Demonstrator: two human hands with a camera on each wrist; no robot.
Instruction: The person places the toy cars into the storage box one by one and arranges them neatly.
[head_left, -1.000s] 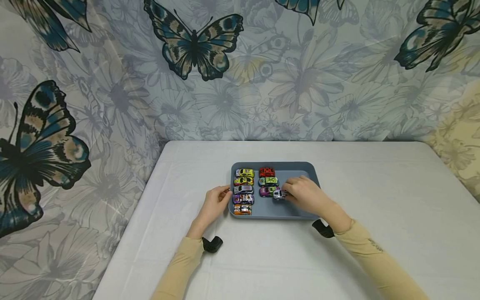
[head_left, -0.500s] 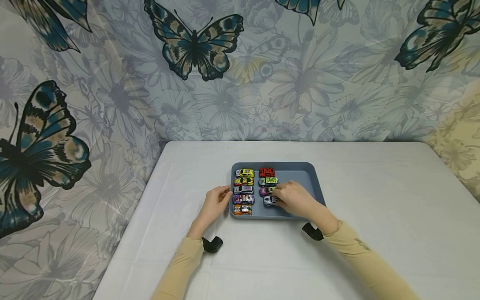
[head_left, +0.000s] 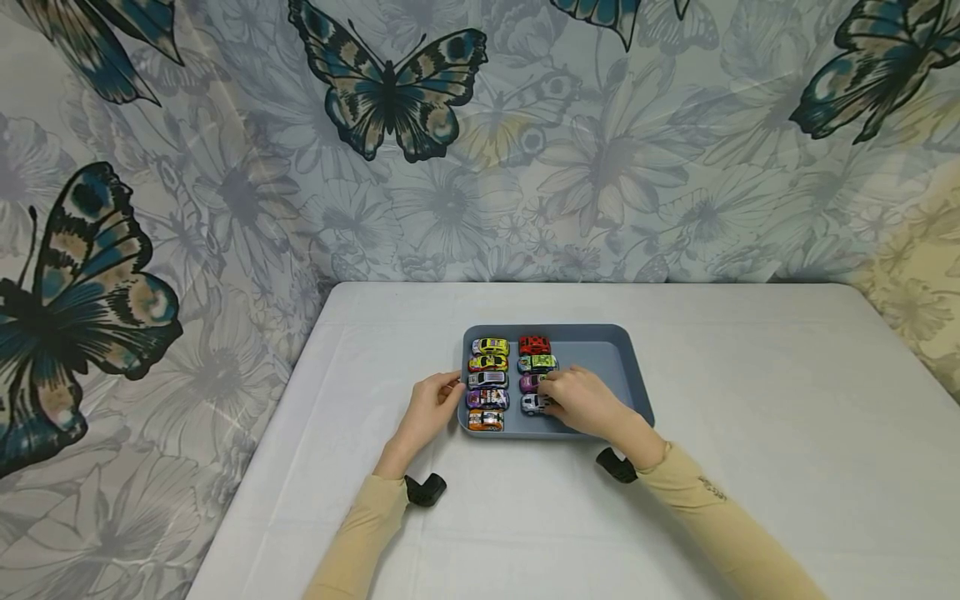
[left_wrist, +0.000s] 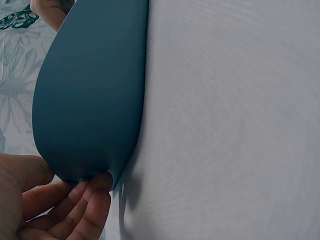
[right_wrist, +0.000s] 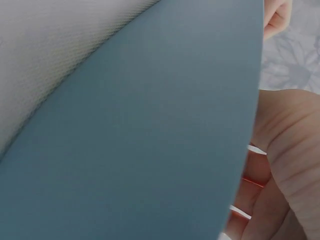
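A grey-blue tray (head_left: 592, 433) holds small toy cars in two columns. My right hand (head_left: 581, 402) reaches over its near wall and pinches a silver toy car (head_left: 533, 404) at the near end of the second column. Just beyond that lies a purple toy car (head_left: 529, 383), partly covered by the fingers. At the tray's left edge, my left hand (head_left: 432, 406) grips the rim; in the left wrist view its thumb is at the rim and the fingers (left_wrist: 95, 200) are against the outer wall. The tray's wall hides the right fingertips in the right wrist view.
Several toy cars form the left column, from a yellow car (head_left: 490, 345) at the far end to an orange car (head_left: 486, 420). A red car (head_left: 534, 344) and a green car (head_left: 537, 363) head the second column. A white cloth covers the table (head_left: 750, 375).
My right hand has moved left and slightly toward me with the silver car, from overlapping the purple car to the near end of the second column. The left hand has stayed at the tray.
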